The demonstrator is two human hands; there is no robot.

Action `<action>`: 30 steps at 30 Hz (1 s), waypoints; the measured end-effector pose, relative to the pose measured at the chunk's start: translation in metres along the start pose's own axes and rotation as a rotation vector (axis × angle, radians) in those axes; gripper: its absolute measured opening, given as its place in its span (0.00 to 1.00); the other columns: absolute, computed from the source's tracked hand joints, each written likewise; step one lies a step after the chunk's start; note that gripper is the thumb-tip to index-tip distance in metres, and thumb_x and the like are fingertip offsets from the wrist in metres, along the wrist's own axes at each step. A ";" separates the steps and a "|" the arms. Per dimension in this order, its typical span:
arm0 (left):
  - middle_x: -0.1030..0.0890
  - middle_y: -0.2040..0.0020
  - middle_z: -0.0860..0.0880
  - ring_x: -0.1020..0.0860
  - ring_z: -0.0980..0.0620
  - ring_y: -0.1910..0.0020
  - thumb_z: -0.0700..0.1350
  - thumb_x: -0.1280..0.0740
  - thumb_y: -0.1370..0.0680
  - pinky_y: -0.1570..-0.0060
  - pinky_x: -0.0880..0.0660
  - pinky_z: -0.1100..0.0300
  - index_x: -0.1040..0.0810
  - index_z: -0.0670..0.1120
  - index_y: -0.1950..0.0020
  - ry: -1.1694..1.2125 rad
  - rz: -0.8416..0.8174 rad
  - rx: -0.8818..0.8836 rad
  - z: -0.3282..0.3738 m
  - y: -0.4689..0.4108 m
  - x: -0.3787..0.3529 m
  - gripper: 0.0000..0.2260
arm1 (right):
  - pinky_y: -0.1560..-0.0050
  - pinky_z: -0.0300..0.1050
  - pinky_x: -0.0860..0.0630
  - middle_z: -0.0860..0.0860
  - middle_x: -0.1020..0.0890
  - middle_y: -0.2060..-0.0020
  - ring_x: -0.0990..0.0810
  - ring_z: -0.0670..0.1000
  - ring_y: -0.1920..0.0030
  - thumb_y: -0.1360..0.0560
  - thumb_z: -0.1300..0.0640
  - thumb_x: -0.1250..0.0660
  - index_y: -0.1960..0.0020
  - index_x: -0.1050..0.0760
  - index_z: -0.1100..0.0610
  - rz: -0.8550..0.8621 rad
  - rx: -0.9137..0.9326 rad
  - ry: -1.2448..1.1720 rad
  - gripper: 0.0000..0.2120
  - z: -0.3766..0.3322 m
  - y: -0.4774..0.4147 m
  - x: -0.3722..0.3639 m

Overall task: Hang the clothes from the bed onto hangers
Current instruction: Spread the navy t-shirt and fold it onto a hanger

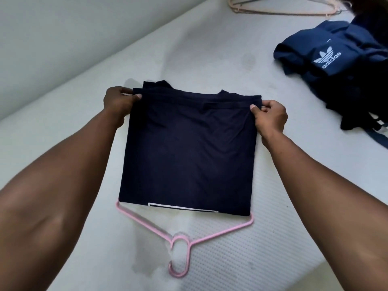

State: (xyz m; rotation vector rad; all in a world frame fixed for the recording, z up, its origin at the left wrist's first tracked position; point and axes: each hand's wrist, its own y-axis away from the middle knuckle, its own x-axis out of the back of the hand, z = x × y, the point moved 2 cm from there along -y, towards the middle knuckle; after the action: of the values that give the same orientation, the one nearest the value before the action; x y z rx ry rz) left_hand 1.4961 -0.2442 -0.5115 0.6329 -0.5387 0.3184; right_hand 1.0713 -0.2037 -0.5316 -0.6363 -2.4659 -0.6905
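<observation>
Two hands pinch the far corners of a folded navy garment [186,148], left hand [119,101] and right hand [270,116] each gripping cloth; its near edge covers a pink hanger [220,233] on the bed [210,59], well apart from a pile of navy clothes [336,59]

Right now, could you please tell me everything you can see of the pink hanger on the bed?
The pink hanger is thin and looks like plastic. It lies flat on the white mattress, with its hook pointing toward the person and an oval loop at the neck. Both shoulder corners show. Its bar is hidden under the near edge of the folded navy garment, so I cannot tell whether the cloth wraps around it. No hand touches it.
</observation>
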 end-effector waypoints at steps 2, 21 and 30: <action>0.14 0.49 0.48 0.16 0.52 0.52 0.44 0.22 0.27 0.48 0.18 0.58 0.15 0.47 0.48 -0.048 0.106 -0.090 0.006 0.001 -0.002 0.09 | 0.51 0.41 0.18 0.45 0.15 0.58 0.15 0.46 0.56 0.25 0.53 0.24 0.50 0.17 0.52 0.045 0.021 -0.004 0.06 -0.001 0.000 0.002; 0.17 0.45 0.47 0.20 0.47 0.45 0.57 0.37 0.17 0.45 0.29 0.58 0.20 0.45 0.39 -0.253 0.113 -0.183 -0.139 0.145 0.019 0.17 | 0.46 0.53 0.19 0.46 0.16 0.58 0.15 0.51 0.54 0.20 0.38 0.41 0.51 0.25 0.47 0.031 -0.035 0.171 0.14 0.093 0.102 0.036; 0.18 0.43 0.48 0.21 0.48 0.44 0.45 0.37 0.16 0.41 0.26 0.52 0.23 0.49 0.34 -0.217 0.031 -0.204 -0.218 0.223 0.042 0.11 | 0.52 0.34 0.26 0.49 0.16 0.52 0.18 0.49 0.52 0.19 0.61 0.33 0.44 0.18 0.56 -0.026 0.120 0.226 0.07 0.171 0.243 0.066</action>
State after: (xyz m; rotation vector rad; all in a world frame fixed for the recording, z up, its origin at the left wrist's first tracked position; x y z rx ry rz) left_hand 1.5149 0.0699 -0.5298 0.4634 -0.7794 0.2209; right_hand 1.0976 0.0997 -0.5390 -0.4556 -2.2896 -0.5846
